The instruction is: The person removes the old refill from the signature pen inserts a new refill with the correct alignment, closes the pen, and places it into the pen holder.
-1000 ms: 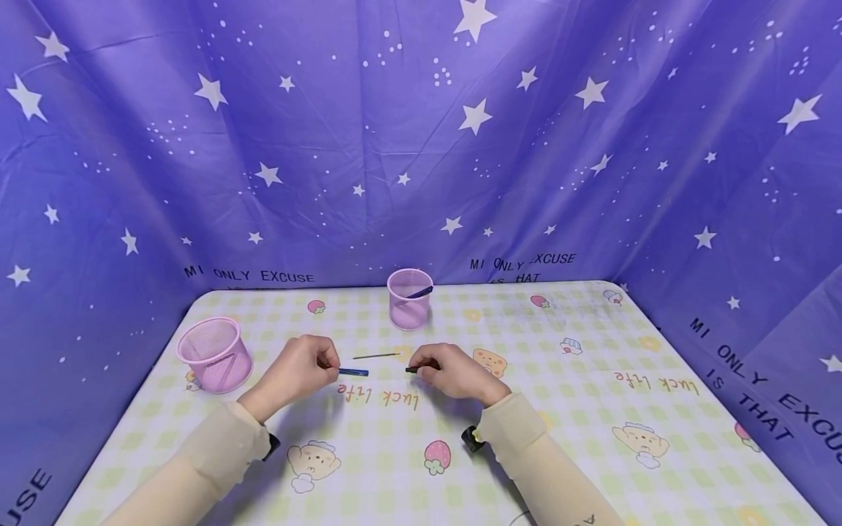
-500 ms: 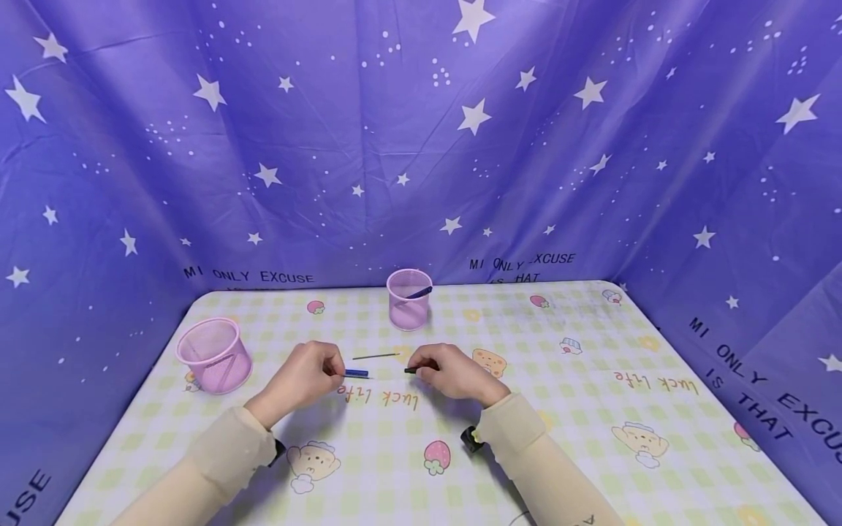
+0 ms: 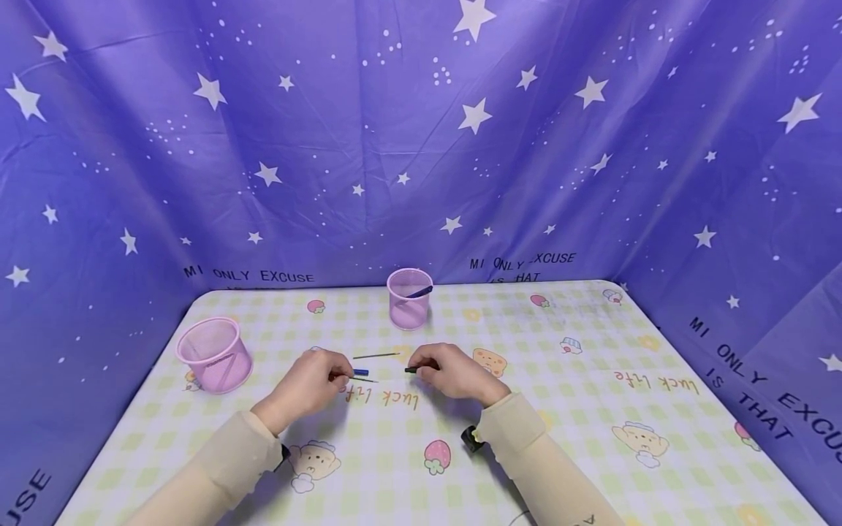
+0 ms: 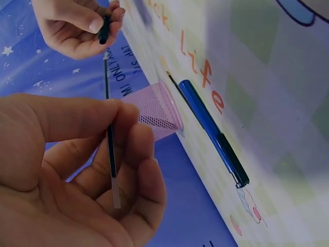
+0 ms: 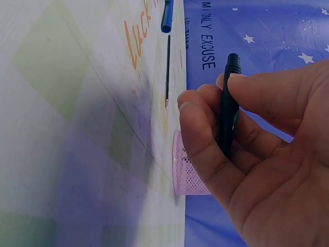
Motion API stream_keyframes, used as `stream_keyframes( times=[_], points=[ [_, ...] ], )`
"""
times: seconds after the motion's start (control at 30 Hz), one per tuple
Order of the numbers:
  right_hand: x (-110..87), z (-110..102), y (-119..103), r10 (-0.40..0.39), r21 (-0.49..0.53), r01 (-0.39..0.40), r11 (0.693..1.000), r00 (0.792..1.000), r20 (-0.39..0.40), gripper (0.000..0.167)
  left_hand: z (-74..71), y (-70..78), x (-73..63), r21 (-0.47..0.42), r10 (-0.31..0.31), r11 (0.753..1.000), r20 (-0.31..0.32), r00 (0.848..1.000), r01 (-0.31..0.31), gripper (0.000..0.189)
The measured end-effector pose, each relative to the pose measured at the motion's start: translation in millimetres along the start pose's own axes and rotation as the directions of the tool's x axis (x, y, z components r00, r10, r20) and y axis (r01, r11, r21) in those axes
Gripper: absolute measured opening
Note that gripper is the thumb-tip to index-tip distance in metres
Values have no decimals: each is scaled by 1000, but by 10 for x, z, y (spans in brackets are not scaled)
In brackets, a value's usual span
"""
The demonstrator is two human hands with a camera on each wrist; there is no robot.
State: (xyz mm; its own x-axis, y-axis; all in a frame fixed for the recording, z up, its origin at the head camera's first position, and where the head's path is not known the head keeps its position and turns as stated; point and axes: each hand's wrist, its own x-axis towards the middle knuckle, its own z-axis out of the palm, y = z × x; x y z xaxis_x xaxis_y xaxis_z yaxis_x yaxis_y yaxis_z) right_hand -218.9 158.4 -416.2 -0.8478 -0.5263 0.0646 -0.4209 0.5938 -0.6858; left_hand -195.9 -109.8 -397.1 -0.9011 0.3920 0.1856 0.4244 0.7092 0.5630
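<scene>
My left hand pinches a thin pen refill between thumb and forefinger, its tip pointing towards the right hand. Just beyond those fingertips a blue pen barrel with a dark clip end lies on the table. My right hand grips a short dark pen section, ribbed at one end, between thumb and fingers. A second refill lies on the cloth behind the blue barrel. The two hands face each other with a small gap between them.
A pink mesh pen cup with a dark blue pen leaning in it stands at the table's back. Another pink mesh cup is left of the left hand. A checked cloth covers the table; purple starry curtains hang around it.
My left hand has moved right and a little nearer, and the refill in it now sticks out more plainly. The blue barrel stays put, more covered by the hand. The right hand keeps still.
</scene>
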Motion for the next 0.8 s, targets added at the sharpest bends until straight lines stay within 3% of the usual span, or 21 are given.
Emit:
stream_keyframes(
  times=[0.13, 0.3, 0.6, 0.8],
  points=[
    [1, 0, 2, -3, 1, 3, 1000, 1000, -1, 16, 17, 10, -17, 48, 17, 999, -9, 1000, -17, 15],
    [4, -1, 7, -8, -1, 8, 1000, 1000, 1, 16, 38, 22, -34, 72, -8, 997, -14, 1000, 9, 14],
    [4, -2, 5, -8, 1, 8, 1000, 1000, 1, 16, 75, 36, -54, 104, -36, 994, -1, 999, 36, 12],
    [4, 0, 6, -3, -3, 3, 1000, 1000, 3, 16, 90, 42, -63, 100, -16, 995, -2, 1000, 16, 10]
  ],
)
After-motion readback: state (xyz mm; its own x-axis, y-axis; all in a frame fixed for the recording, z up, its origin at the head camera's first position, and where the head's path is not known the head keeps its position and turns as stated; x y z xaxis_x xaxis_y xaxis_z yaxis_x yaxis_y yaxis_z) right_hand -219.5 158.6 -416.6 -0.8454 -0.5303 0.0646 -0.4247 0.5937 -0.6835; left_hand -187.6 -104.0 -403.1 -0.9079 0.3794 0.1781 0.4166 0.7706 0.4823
